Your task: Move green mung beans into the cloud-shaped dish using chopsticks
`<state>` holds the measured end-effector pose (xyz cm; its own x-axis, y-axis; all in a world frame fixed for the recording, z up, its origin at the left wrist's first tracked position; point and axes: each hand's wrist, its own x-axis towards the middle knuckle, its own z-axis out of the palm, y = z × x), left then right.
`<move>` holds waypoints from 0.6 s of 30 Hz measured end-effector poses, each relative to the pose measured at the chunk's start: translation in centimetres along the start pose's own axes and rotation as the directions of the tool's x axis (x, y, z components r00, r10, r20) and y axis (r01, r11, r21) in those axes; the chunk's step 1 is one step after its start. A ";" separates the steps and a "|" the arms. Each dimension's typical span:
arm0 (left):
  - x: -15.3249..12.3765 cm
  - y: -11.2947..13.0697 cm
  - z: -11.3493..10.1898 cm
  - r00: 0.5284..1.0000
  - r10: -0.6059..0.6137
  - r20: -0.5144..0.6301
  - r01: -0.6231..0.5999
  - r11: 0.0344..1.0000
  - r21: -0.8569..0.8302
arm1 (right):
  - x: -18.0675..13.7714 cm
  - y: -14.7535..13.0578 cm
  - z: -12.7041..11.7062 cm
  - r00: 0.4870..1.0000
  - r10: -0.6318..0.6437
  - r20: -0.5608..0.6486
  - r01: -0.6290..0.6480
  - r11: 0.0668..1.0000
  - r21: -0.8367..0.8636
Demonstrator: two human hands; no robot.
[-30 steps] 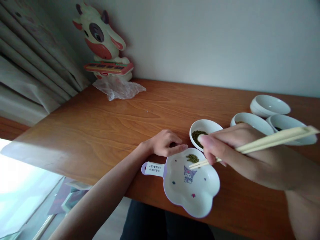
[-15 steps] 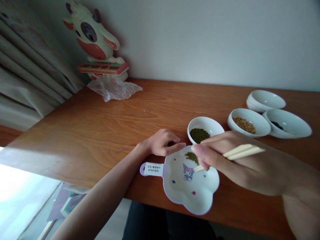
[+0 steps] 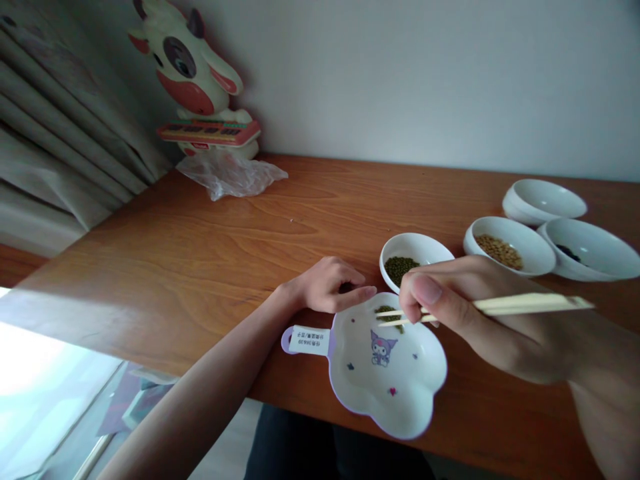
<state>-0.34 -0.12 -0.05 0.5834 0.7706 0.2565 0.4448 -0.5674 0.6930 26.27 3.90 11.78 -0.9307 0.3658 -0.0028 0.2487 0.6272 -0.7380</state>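
Note:
My right hand (image 3: 450,300) is closed around a pair of wooden chopsticks (image 3: 520,305), their tips slightly parted over the small pile of green beans (image 3: 390,313). Those beans lie at the far edge of a white flower-shaped dish (image 3: 350,387) with a purple rim, a printed cartoon figure and a labelled handle. Whether a bean sits between the tips is too small to tell. My left hand (image 3: 333,283) rests on the table, fingers loosely bent, thumb apart and at the dish's rim. Just beyond the dish stands a white bowl (image 3: 434,248) of green beans, partly covered by my right hand.
To the right stand a bowl (image 3: 543,257) of tan beans, a bowl (image 3: 605,250) with a few dark beans, and another white bowl (image 3: 547,197) behind. A cow toy with keyboard (image 3: 207,100) and a crumpled plastic bag (image 3: 233,177) occupy the back left of the wooden table (image 3: 200,267).
My right hand has lifted and turned, bringing the chopstick tips from beside the cartoon figure up to the green beans. The left hand stays at the rim. The view has shifted slightly.

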 end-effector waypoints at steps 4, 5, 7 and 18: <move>0.1 0.1 0.1 1.000 -0.013 0.005 0.013 1.000 -0.011 | -0.1 0.4 -0.1 0.999 0.037 -0.025 -0.037 0.999 -0.003; 0.1 0.1 0.1 1.000 -0.009 0.005 0.009 1.000 -0.011 | -0.1 0.5 -0.2 0.999 0.042 -0.018 -0.042 0.999 -0.010; 0.1 0.0 0.2 1.000 -0.003 0.004 0.003 1.000 -0.001 | 0.0 0.5 -0.2 0.999 0.052 0.006 -0.051 0.998 -0.023; 0.0 0.1 0.2 1.000 -0.017 -0.004 0.017 1.000 0.008 | 0.1 0.7 0.1 0.999 0.051 0.007 -0.050 0.997 -0.065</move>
<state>-0.15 -0.20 -0.15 0.5729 0.7814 0.2473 0.4603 -0.5564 0.6918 26.34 4.32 11.21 -0.9188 0.3922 -0.0454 0.3121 0.6511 -0.6918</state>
